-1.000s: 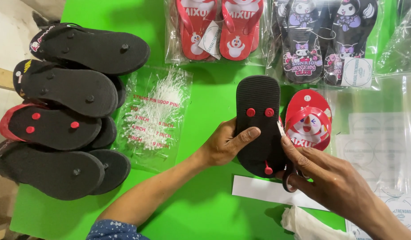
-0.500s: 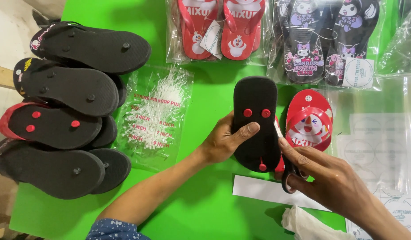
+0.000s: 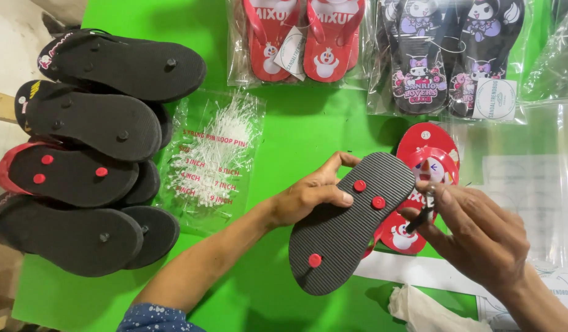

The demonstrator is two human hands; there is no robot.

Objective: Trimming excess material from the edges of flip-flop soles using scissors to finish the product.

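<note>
Gripping a black flip-flop (image 3: 348, 224) sole-up near the table's (image 3: 296, 132) near edge, left hand (image 3: 311, 193) clamped on its side, thumb across the ribbed sole. Right hand (image 3: 474, 237) pinched together on a thin dark tool (image 3: 419, 218) over the red flip-flop (image 3: 422, 184). Could slip and jab the fingers if tilted further. Now angled and lifted, against lying straight half a second ago.

Left hand (image 3: 308, 197): forearm extended diagonally, fingers curled, thumb pressed flat. Right hand (image 3: 474, 237): palm down, fingers (image 3: 441, 200) pinched together just beside the left thumb tip.
</note>
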